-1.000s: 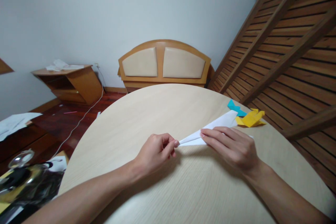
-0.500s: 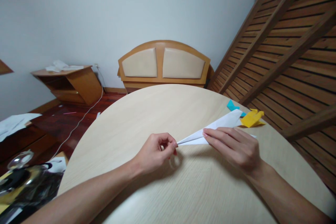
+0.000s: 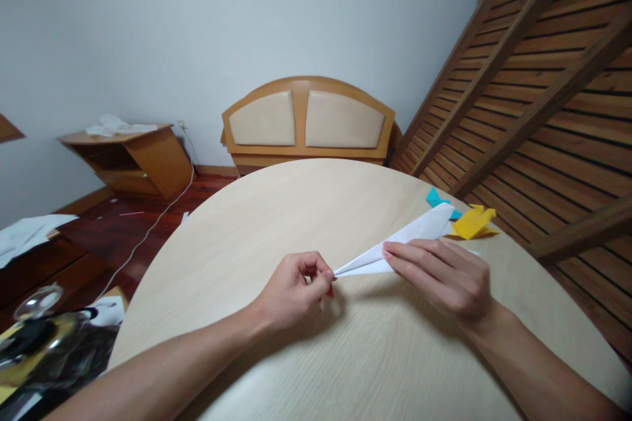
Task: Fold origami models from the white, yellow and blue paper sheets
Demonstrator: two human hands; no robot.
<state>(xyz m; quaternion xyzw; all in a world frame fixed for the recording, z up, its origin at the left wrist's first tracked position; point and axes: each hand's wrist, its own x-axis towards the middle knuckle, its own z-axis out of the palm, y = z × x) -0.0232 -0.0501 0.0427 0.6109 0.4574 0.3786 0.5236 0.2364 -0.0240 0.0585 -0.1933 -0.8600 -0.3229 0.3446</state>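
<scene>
White folded paper [image 3: 409, 238], long narrow dart, sharp tip, crisp creases

A white paper plane [image 3: 405, 241] lies on the round table. It is folded long and thin, with a sharp nose pointing left and a wide tail toward the far right. It lies nearly flat, its wing slightly raised. Its tail sits just beside small folded papers.
</scene>
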